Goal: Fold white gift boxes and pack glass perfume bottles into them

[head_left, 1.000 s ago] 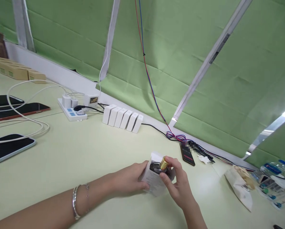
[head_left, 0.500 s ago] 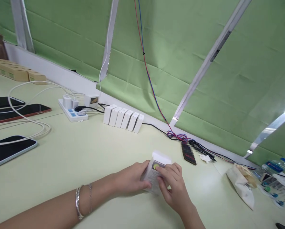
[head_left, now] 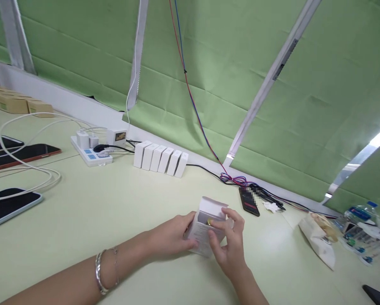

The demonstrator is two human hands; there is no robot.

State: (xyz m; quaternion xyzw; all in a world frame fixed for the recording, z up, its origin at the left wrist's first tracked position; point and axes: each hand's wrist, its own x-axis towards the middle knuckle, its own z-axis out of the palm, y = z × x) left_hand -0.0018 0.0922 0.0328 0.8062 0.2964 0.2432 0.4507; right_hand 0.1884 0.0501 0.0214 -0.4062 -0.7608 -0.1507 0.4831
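A small white cardboard box (head_left: 200, 237) with printed text stands tilted just above or on the table, its top flap (head_left: 212, 207) raised. My left hand (head_left: 173, 233) is closed round the box's left side, thumb across the front. A round yellow-green thing (head_left: 209, 221) shows in the open top; I cannot make out what it is. My right hand (head_left: 230, 241) is at the box's right side, its index fingertip on the round thing and its thumb against the front panel. Another finger reaches up by the flap.
Several white boxes (head_left: 160, 159) stand in a row by the wall. Left of them lie a power strip (head_left: 94, 157) with chargers, white cables and phones (head_left: 13, 203). Rightward are a dark phone (head_left: 249, 202), coiled cables, a cloth pouch (head_left: 315, 241) and a bottle (head_left: 363, 213).
The yellow-green round thing sits lower in the box's opening, and the flap stands more clearly raised. My right fingers have spread a little. The camera has shifted slightly.
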